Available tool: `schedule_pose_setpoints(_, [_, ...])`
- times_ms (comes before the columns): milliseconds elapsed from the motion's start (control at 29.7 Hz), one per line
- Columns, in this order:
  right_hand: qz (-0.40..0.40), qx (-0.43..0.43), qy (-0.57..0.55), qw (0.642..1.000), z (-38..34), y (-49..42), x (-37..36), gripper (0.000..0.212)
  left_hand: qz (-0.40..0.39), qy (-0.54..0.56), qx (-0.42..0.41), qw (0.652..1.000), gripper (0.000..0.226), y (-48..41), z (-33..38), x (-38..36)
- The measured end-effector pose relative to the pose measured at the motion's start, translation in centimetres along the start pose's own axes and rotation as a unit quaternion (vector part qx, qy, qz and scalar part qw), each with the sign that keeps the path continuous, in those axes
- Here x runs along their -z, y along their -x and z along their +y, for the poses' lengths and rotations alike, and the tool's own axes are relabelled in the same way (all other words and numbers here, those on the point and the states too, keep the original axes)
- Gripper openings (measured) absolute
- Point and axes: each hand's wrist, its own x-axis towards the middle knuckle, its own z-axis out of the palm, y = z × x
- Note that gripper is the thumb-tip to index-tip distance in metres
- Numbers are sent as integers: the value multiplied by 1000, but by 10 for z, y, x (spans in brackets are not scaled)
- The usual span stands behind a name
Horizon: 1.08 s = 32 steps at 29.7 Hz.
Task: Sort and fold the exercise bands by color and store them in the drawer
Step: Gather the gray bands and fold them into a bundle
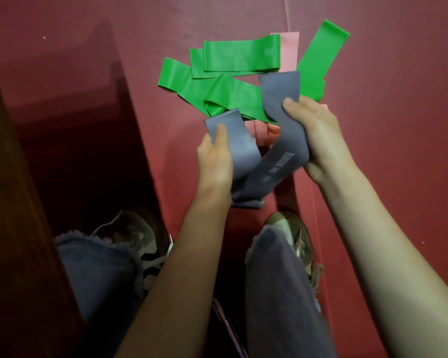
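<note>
We count two grey strips in the hands. The left hand [214,161] grips one grey band [243,156], thumb pressed on its upper end. The right hand [321,135] grips the other grey band [279,89], thumb on its face and fingers curled behind, so the top stands up and the printed part curves down. The two strips cross below the hands and hang together just above the red mat [386,164]; we cannot tell whether more grey layers hide there.

Beyond the hands lies a green heap on the mat. We count at least four greens: one slanted band [321,58] at the far right, one flat band [241,55] stacked on a second [197,65], and a long one [176,76] running toward a twisted loop [230,96], which may be a fifth.

Pink shows in three spots: a strip [290,47] under the greens, a piece [263,133] between the hands, and a corner [324,107] by the right hand.

Two shoes, left [130,228] and right [287,223], stand below, beside dark wood [16,228].
</note>
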Motion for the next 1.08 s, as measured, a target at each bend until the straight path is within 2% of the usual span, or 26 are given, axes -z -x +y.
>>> schedule_pose_setpoints(67, [-41, 14, 72, 996, 2, 10, -4, 4, 12, 3, -1, 1000, 37, 0, 3, 0])
schedule_pose_setpoints(168, [-62, 24, 194, 979, 13, 21, -14, 9, 13, 16, 0, 1000, 41, 3, 9, -3])
schedule_pose_setpoints(336, [-40, 52, 177, 982, 28, 29, -21, 24, 1, 49, 48, 998, 61, 8, 12, -4])
schedule_pose_setpoints(370, [-31, 67, 182, 981, 29, 29, -21, 25, -8, 52, 36, 998, 58, 8, 12, -4])
schedule_pose_setpoints(471, [-24, 103, 231, 967, 29, 25, -18, 26, -37, 26, -37, 998, 18, 11, 10, -8])
schedule_pose_setpoints(572, [-10, 123, 287, 950, 29, 24, -16, 25, -54, 22, -74, 996, 12, 13, 9, -9])
schedule_pose_setpoints(908, [126, 172, 173, 962, 40, 30, -32, 14, -95, 33, -93, 991, 10, 13, 12, -10])
schedule_pose_setpoints(1076, [121, 165, 203, 958, 40, 31, -33, 21, -86, 29, -124, 988, 21, 10, 9, -6])
